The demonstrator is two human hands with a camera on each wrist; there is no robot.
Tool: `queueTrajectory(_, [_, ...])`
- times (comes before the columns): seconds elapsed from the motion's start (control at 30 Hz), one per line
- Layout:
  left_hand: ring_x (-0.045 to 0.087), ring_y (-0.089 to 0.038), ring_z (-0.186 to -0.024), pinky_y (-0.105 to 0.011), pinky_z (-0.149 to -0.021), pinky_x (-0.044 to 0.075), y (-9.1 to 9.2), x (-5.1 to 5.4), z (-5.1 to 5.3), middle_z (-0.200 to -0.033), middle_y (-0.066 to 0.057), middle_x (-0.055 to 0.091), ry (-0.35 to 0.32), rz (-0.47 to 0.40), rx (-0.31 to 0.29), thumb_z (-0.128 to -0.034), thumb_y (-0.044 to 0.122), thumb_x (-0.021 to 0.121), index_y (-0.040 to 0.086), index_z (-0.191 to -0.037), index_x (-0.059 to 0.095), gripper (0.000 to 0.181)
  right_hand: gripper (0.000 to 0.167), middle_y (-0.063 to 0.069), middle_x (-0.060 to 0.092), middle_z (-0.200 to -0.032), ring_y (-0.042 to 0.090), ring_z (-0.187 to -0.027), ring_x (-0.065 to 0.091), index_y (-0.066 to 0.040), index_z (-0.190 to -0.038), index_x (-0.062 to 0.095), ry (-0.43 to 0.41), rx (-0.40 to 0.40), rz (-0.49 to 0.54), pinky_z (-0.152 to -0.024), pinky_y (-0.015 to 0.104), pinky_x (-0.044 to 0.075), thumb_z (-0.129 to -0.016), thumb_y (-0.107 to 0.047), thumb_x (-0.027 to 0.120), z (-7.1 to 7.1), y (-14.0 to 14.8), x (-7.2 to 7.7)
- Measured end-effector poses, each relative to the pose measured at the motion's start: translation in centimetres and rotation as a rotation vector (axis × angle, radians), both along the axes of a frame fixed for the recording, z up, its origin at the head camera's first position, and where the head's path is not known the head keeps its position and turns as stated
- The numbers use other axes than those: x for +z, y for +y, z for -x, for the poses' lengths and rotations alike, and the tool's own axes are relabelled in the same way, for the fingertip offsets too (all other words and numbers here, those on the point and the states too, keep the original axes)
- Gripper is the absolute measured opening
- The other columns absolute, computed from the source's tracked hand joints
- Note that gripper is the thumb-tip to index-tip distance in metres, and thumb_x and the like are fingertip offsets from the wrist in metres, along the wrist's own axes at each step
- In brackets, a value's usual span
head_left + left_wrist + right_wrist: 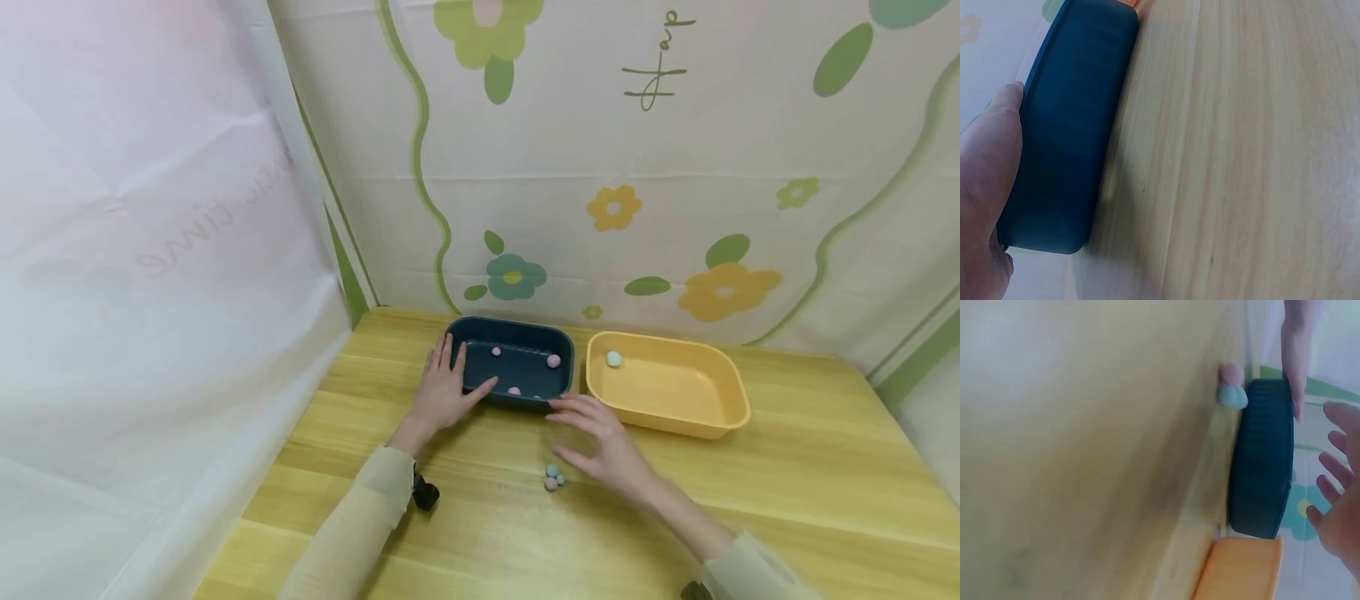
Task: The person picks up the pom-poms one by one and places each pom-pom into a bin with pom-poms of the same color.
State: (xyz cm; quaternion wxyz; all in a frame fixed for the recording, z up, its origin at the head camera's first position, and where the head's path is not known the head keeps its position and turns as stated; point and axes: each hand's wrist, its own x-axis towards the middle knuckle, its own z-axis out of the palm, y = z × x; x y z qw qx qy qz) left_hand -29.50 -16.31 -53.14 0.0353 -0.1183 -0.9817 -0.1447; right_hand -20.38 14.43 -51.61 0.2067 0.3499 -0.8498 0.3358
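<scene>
A dark blue tray (517, 332) with several small pink balls (553, 361) in it stands against the back curtain. My left hand (441, 395) rests on its left end, fingers spread along the rim and thumb by the front edge. In the left wrist view, the thumb (1007, 103) lies against the tray's rim. My right hand (600, 433) is near the tray's front right corner, its fingers loosely bent and holding nothing visible. On the table below that hand lies a small cluster: a pink ball (551, 483) and two light blue balls (552, 471).
A yellow tray (675, 392) stands just right of the blue one, with a pale blue ball (613, 358) in its back left corner. Behind both trays hangs a flower-print curtain (555, 192); another white sheet (172, 292) borders the wooden table (480, 533) on the left.
</scene>
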Motion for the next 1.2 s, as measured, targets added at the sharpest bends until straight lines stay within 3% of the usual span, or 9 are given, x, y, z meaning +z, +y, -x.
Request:
queueTrajectory(0.13, [0.005,-0.043,-0.174,-0.059,-0.142,0.014,0.0,0.2,0.0,-0.185,-0.025,0.005,-0.01,0.008,0.004,-0.1059,0.078,0.046,0.002,-0.175,0.023,0.105,0.059,0.012,0.073,-0.145,0.042,-0.137,0.06,-0.018,-0.131,0.078,-0.003,0.049,-0.055,-0.109,0.069,0.05,-0.076,-0.013,0.098,-1.2,0.3,-0.8])
queueTrajectory(0.3, [0.004,-0.043,-0.174,-0.06,-0.142,0.013,-0.1,0.4,0.0,-0.185,-0.025,0.004,-0.013,0.001,0.005,-0.1056,0.078,0.047,0.002,-0.175,0.022,0.106,0.069,0.016,0.068,-0.153,0.045,-0.142,0.057,-0.014,-0.14,0.074,-0.001,0.096,-0.126,-0.11,0.072,0.047,-0.077,-0.024,0.1,-2.3,0.4,-2.1])
queueTrajectory(0.37, [0.004,-0.042,-0.174,-0.06,-0.142,0.013,-0.3,0.4,0.0,-0.184,-0.026,0.006,-0.009,-0.006,0.006,-0.1056,0.077,0.048,0.002,-0.174,0.023,0.105,0.069,0.016,0.068,-0.153,0.046,-0.143,0.057,-0.011,-0.141,0.073,-0.01,0.106,-0.137,-0.125,0.06,0.044,-0.078,-0.023,0.099,-2.5,0.3,-2.6])
queueTrajectory(0.43, [0.004,-0.043,-0.174,-0.061,-0.142,0.013,-0.4,0.4,0.1,-0.184,-0.026,0.007,-0.004,-0.006,0.006,-0.1055,0.077,0.049,0.001,-0.174,0.024,0.105,0.064,0.015,0.07,-0.151,0.046,-0.142,0.06,-0.01,-0.14,0.075,-0.023,0.113,-0.134,-0.136,0.042,0.032,-0.08,-0.019,0.098,-2.7,0.3,-2.9])
queueTrajectory(0.53, [0.001,-0.042,-0.174,-0.06,-0.142,0.011,-0.4,0.4,0.1,-0.184,-0.026,0.006,-0.011,-0.002,0.001,-0.1054,0.077,0.048,0.002,-0.175,0.022,0.105,0.052,0.011,0.076,-0.142,0.042,-0.137,0.065,-0.01,-0.132,0.079,-0.031,0.115,-0.118,-0.138,0.023,0.016,-0.082,-0.011,0.095,-2.9,0.2,-3.3])
queueTrajectory(0.6, [0.002,-0.042,-0.174,-0.061,-0.142,0.012,-0.4,0.4,0.2,-0.184,-0.027,0.005,-0.011,0.0,-0.005,-0.1056,0.078,0.047,0.002,-0.175,0.022,0.106,0.044,0.008,0.079,-0.135,0.039,-0.134,0.068,-0.01,-0.125,0.082,-0.028,0.116,-0.112,-0.137,0.034,0.029,-0.082,-0.009,0.094,-3.0,0.1,-3.4])
queueTrajectory(0.67, [0.003,-0.043,-0.174,-0.061,-0.141,0.013,-0.3,0.5,0.2,-0.184,-0.027,0.005,-0.007,0.005,-0.008,-0.1058,0.078,0.046,0.002,-0.175,0.022,0.105,0.039,0.005,0.081,-0.13,0.037,-0.132,0.069,-0.012,-0.12,0.083,-0.027,0.118,-0.109,-0.128,0.051,0.043,-0.082,-0.008,0.094,-3.0,0.1,-3.4])
queueTrajectory(0.77, [0.006,-0.045,-0.174,-0.062,-0.141,0.017,-0.3,0.4,0.3,-0.184,-0.028,0.007,0.003,0.012,-0.009,-0.1062,0.077,0.046,0.002,-0.174,0.023,0.104,0.036,0.004,0.082,-0.127,0.035,-0.131,0.069,-0.012,-0.117,0.085,-0.018,0.13,-0.119,-0.11,0.069,0.049,-0.083,-0.008,0.094,-2.8,0.0,-3.4])
queueTrajectory(1.2, [0.007,-0.045,-0.173,-0.062,-0.141,0.016,0.1,0.1,0.0,-0.183,-0.028,0.008,-0.004,0.003,-0.009,-0.1058,0.077,0.047,0.001,-0.173,0.026,0.104,0.026,-0.004,0.084,-0.117,0.033,-0.126,0.072,-0.016,-0.105,0.086,0.071,0.193,-0.199,-0.106,0.064,0.054,-0.083,-0.004,0.092,-2.4,0.4,-4.2])
